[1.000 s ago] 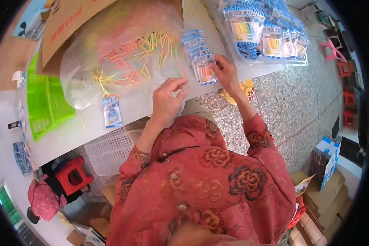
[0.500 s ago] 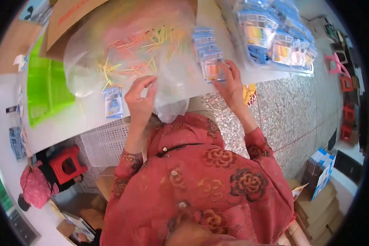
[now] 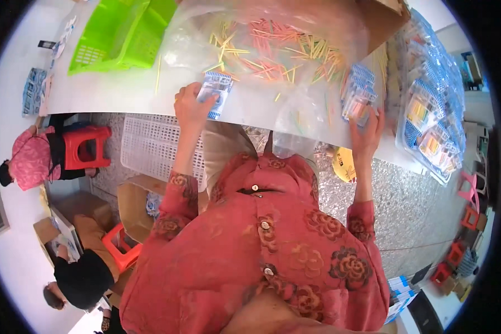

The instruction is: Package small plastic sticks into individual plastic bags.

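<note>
At the table's near edge my left hand (image 3: 190, 110) has its thumb over the left side of a blue-and-white printed packet (image 3: 217, 89), fingers curled beside it. Farther right, my right hand (image 3: 367, 133) pinches the near end of the lowest of several overlapping clear-fronted packets (image 3: 359, 83), thumb on one side and fingers on the other. Its fingertips partly cover that packet. Between the hands and beyond them, loose thin pink, yellow and green sticks (image 3: 273, 42) are spread on a clear plastic sheet (image 3: 183, 42).
A bright green basket (image 3: 122, 39) stands back left, a cardboard box (image 3: 384, 19) at the back. A clear tray (image 3: 423, 164) heaped with blue packets is at the right. Below the table sit a white crate (image 3: 150, 142) and red stool (image 3: 86, 147). Other people are at the left.
The view has swung, shifting the table's things rightward. My left hand has moved from beside the single packet onto it. My right hand stays at the overlapping packets.
</note>
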`<state>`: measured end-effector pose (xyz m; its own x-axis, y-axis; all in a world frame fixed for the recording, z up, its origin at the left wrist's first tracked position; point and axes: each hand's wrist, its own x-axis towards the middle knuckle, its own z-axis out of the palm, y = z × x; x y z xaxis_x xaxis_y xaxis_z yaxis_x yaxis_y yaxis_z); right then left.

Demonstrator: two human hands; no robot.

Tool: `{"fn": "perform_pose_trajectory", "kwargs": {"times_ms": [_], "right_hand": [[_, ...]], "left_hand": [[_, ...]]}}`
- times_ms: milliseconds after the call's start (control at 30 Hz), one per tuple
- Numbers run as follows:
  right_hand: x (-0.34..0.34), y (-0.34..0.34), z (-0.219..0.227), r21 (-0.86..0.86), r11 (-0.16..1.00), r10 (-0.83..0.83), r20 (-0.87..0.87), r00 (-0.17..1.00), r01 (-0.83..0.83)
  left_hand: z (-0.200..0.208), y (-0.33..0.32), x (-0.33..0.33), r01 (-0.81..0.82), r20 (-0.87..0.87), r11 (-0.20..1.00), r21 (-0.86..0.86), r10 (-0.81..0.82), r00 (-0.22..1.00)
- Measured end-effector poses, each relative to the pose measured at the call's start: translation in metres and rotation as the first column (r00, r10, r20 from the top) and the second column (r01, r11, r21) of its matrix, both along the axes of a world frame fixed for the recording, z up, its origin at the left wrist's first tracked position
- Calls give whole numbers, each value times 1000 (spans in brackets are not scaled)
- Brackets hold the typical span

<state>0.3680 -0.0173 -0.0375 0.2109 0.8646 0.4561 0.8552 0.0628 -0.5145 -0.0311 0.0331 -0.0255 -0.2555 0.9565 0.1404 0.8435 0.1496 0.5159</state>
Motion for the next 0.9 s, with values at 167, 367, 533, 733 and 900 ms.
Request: {"fn": "perform_pose_trajectory", "kwargs": {"times_ms": [167,367,533,733,900], "right_hand": [[-6,-16,13,1,1000,13,42,999,-13],[-21,-12,33,117,991,61,99,993,-72],[-50,10,57,189,967,151,109,982,-170],[-133,49,98,-22,781,579,-350,737,-624],[-160,70,113,-160,596,684,-412,602,-787]], "left_hand": [[-23,9,-11,-14,180,995,101,-4,984],[-25,15,-21,-82,317,959,272,-9,948],[7,8,-9,-115,602,969,220,-42,797],[37,-14,32,104,881,977,186,-213,421],[46,-29,51,204,899,951,235,-292,327]]}}
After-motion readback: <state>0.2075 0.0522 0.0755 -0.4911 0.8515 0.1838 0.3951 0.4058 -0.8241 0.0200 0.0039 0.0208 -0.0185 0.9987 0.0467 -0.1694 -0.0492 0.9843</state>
